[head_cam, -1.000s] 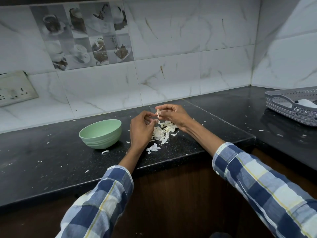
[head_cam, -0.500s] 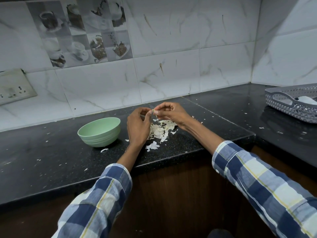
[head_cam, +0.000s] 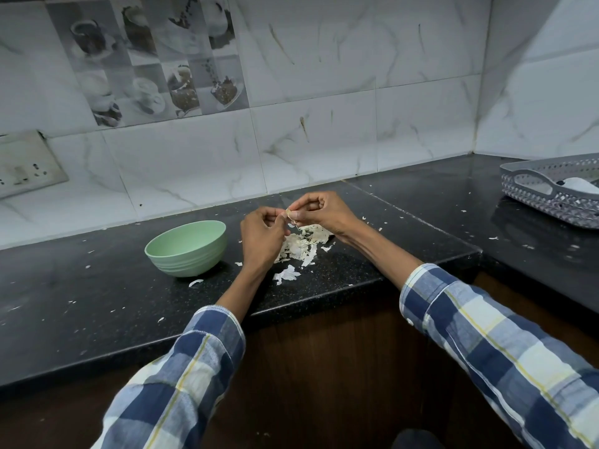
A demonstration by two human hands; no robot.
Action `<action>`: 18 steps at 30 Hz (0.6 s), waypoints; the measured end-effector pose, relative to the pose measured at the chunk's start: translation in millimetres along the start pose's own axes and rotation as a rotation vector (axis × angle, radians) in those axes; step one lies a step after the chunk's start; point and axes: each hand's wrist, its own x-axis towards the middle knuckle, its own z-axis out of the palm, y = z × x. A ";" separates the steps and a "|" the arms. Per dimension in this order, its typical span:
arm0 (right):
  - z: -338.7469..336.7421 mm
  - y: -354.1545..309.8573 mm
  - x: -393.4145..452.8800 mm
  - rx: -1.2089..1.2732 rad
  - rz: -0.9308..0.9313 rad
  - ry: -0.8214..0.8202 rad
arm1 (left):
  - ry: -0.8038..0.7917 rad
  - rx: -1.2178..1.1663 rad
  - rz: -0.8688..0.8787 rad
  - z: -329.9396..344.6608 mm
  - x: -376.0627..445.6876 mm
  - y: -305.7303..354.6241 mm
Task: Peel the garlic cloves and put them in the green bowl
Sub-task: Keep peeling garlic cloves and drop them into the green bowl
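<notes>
Two hands meet over the pile of skins (head_cam: pixel 303 243) in the head view — left hand (head_cam: pixel 262 236) and right hand (head_cam: pixel 319 212) both pinch one garlic clove (head_cam: pixel 288 214) at their fingertips, closer together than a second ago, when the right hand held it up alone. A thin strip of skin dangles beneath it, so peeling looks under way, not finished. Just left sits the green bowl (head_cam: pixel 186 249) on the counter (head_cam: pixel 97 303) — its inside is hidden from here.

Place: home kitchen
Walls: marble-look tiles (head_cam: pixel 324 76), coffee-cup picture tiles (head_cam: pixel 155 59)
Desk: black granite (head_cam: pixel 97 286)
Socket: switch plate (head_cam: pixel 26 163)
</notes>
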 end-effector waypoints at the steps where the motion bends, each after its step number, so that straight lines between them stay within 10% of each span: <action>1: 0.5 0.4 0.2 -0.001 -0.001 -0.006 | -0.008 -0.004 -0.006 0.3 -0.2 0.1; 18: 0.3 -4.0 1.8 0.197 0.017 0.038 | -0.005 0.199 0.082 2.9 -4.7 -3.9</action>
